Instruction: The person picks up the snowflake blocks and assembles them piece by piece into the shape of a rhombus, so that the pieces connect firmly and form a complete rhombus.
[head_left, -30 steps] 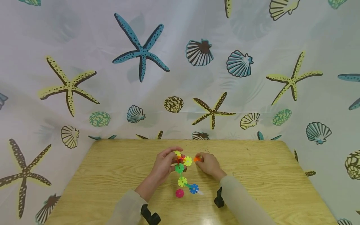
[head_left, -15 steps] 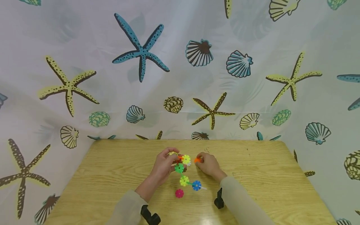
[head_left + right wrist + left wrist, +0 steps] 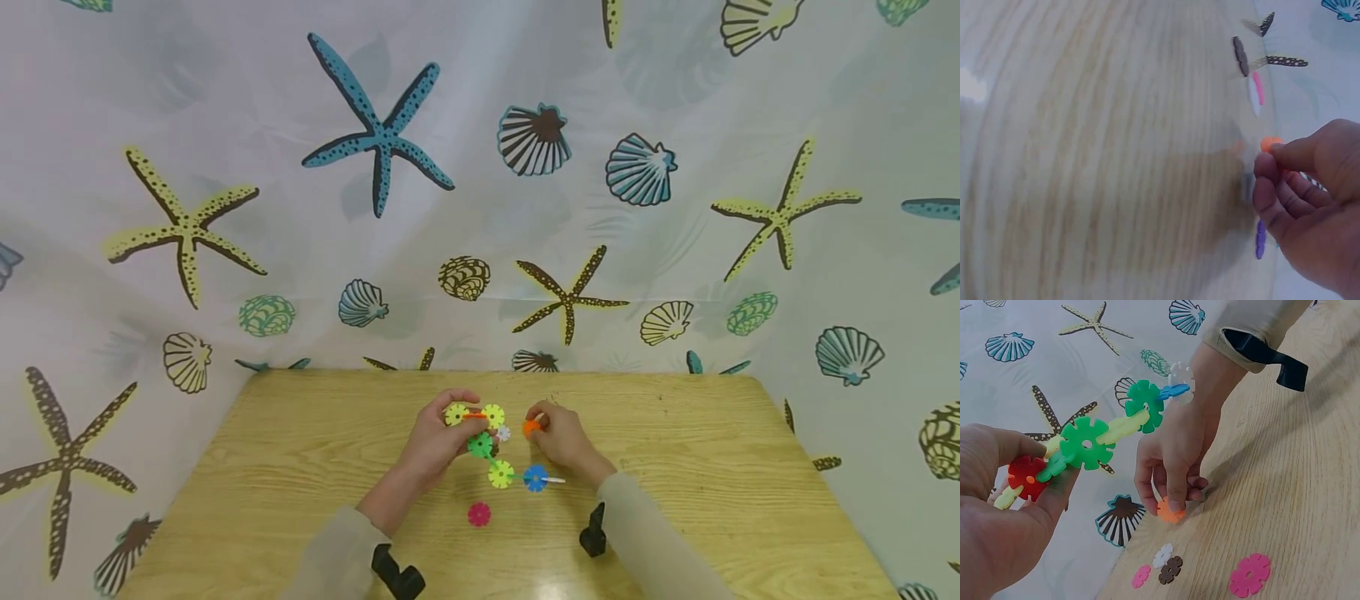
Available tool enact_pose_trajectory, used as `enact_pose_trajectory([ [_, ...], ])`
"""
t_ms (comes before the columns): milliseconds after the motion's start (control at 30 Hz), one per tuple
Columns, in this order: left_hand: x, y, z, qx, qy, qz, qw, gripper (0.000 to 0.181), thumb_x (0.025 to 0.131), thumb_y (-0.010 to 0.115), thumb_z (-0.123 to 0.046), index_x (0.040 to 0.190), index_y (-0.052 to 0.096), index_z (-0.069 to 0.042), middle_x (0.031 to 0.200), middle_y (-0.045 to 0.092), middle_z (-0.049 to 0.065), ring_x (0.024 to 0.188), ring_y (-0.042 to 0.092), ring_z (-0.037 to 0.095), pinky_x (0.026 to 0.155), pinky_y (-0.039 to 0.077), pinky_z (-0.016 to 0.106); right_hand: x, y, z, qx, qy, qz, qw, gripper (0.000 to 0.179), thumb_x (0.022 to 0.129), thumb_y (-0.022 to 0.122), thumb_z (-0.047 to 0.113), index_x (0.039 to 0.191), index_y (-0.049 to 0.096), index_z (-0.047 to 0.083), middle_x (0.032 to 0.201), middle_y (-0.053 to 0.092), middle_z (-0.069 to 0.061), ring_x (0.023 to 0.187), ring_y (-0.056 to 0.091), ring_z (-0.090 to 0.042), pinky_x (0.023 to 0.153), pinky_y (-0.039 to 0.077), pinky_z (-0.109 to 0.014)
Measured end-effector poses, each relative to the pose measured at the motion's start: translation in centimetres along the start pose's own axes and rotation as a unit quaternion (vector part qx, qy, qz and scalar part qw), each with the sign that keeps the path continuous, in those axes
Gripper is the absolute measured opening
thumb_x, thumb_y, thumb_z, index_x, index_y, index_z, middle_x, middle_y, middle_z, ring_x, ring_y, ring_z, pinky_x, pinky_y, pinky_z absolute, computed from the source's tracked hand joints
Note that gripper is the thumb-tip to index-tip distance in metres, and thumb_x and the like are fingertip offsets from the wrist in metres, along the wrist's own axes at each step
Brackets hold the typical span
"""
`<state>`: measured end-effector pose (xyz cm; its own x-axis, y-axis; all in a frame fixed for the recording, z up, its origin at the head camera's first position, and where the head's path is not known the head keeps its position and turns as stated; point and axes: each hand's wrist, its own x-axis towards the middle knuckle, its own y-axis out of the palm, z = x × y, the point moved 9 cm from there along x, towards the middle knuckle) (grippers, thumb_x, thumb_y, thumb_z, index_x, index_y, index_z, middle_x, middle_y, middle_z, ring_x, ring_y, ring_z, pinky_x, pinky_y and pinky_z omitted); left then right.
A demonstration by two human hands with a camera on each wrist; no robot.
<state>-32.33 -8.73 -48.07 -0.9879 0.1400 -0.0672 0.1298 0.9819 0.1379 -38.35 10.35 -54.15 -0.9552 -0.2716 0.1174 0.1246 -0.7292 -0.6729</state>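
My left hand grips a chain of notched plastic snowflake discs by its upper end, thumb and fingers around a red disc. The chain runs through yellow and green discs to a blue disc, then a whitish disc at its far end. To the right, my right hand pinches a loose orange snowflake disc between thumb and fingertips, low over the table and apart from the chain. Part of the chain near the left palm is hidden by the fingers.
On the wooden table lie a pink disc, a white disc, a brown disc and a smaller-looking pink one. A purple disc lies beyond the right hand. A patterned curtain stands behind.
The left hand has turned the chain, so its lower end with the blue disc has swung right and up. The right hand has barely moved, still pinching the orange disc.
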Motion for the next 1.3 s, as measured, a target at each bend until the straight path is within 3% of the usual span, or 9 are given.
enact_pose_trajectory([
  [100,0.0,-0.1,-0.1,0.011,0.004,0.008,0.9999,0.033,0.1,0.064,0.003,0.132,0.059,-0.001,0.113,0.064,0.015,0.085,0.078,0.016,0.071,0.062,0.022,-0.3,-0.8,0.7,0.028,0.001,-0.002,0.9996,0.019,0.096,0.068,-0.004,0.114,0.07,0.002,0.098,0.07,-0.012,0.085,0.065,-0.018,0.077,0.058,-0.034],
  [267,0.1,-0.3,-0.1,0.021,-0.003,0.012,0.9997,0.031,0.102,0.064,0.0,0.133,0.06,0.002,0.126,0.061,0.019,0.087,0.077,0.015,0.072,0.062,0.022,-0.7,-2.1,2.6,0.064,-0.02,-0.003,0.9977,0.016,0.099,0.068,-0.001,0.114,0.07,0.001,0.098,0.073,-0.012,0.081,0.068,-0.017,0.07,0.057,-0.024],
  [467,0.2,-0.4,-0.2,0.033,-0.006,0.013,0.9994,0.031,0.102,0.065,-0.002,0.132,0.061,0.002,0.117,0.066,0.017,0.082,0.073,0.011,0.072,0.062,0.022,-1.5,-3.6,5.2,0.093,-0.056,0.006,0.9941,0.011,0.1,0.069,0.002,0.111,0.071,0.002,0.095,0.075,-0.014,0.076,0.069,-0.015,0.066,0.058,-0.022],
  [667,0.3,-0.3,-0.3,0.033,-0.003,0.012,0.9994,0.03,0.101,0.064,-0.001,0.131,0.063,0.0,0.112,0.068,0.014,0.082,0.074,0.012,0.073,0.063,0.024,-2.2,-4.8,7.4,0.092,-0.083,0.005,0.9923,0.008,0.101,0.071,0.009,0.109,0.073,0.008,0.091,0.075,-0.005,0.075,0.067,-0.01,0.065,0.058,-0.024],
  [1133,0.3,0.0,-0.4,0.028,-0.015,0.002,0.9995,0.031,0.101,0.065,-0.002,0.132,0.064,0.0,0.106,0.07,0.011,0.079,0.074,0.012,0.073,0.063,0.025,-3.4,-5.6,10.0,0.111,-0.098,0.021,0.9887,0.008,0.102,0.071,0.013,0.109,0.074,0.01,0.093,0.076,-0.007,0.078,0.069,-0.014,0.07,0.059,-0.025],
  [1300,0.2,0.3,-0.3,0.022,-0.019,0.015,0.9995,0.033,0.101,0.064,-0.001,0.134,0.061,0.003,0.101,0.072,0.01,0.08,0.075,0.014,0.074,0.064,0.025,-3.6,-5.6,10.2,0.113,-0.103,0.025,0.9879,0.009,0.102,0.07,0.014,0.109,0.073,0.008,0.093,0.076,-0.01,0.077,0.068,-0.012,0.069,0.058,-0.025],
])
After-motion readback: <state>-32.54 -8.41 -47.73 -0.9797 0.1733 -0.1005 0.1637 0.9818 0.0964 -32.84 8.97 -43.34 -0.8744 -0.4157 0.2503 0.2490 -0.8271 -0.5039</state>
